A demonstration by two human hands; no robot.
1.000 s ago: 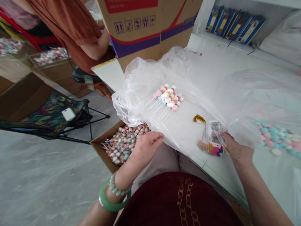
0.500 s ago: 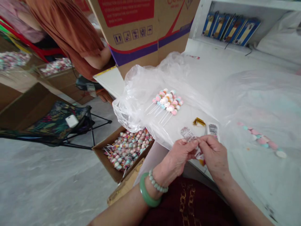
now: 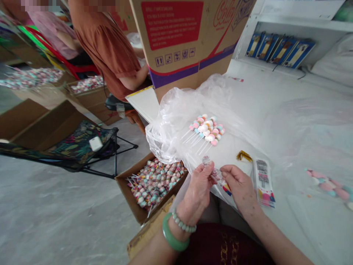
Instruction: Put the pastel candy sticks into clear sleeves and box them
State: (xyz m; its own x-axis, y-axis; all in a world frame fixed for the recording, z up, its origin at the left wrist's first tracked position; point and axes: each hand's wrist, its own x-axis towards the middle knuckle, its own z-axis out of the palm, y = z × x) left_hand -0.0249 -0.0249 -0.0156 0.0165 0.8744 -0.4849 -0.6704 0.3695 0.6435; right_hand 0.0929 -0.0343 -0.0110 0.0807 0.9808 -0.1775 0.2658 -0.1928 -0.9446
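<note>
Between my hands is a small clear printed plastic bag (image 3: 218,177). My left hand (image 3: 199,186), with a green bangle and beads on its wrist, pinches it between thumb and fingers. My right hand (image 3: 239,187) has its thumb and fingertips closed on the other side of the bag. Right of that hand lies a stack of flat printed bags (image 3: 264,184). Gold twist ties (image 3: 244,156) rest just beyond my fingers. Farther off, a pile of marshmallow sticks (image 3: 208,129) in pink, white and blue lies with its white sticks toward me.
A carton of wrapped marshmallow sticks (image 3: 157,184) stands below the table at left. Crumpled clear plastic sheeting (image 3: 171,114) spreads over the table. A large cardboard box (image 3: 176,70) rises behind. Other marshmallows (image 3: 329,186) lie under plastic at right. A person in a brown top (image 3: 107,48) sits beyond.
My view has shifted, so the table appears lower and farther right. My hands have moved slightly apart with the bag between them, and the stack of printed bags is now uncovered.
</note>
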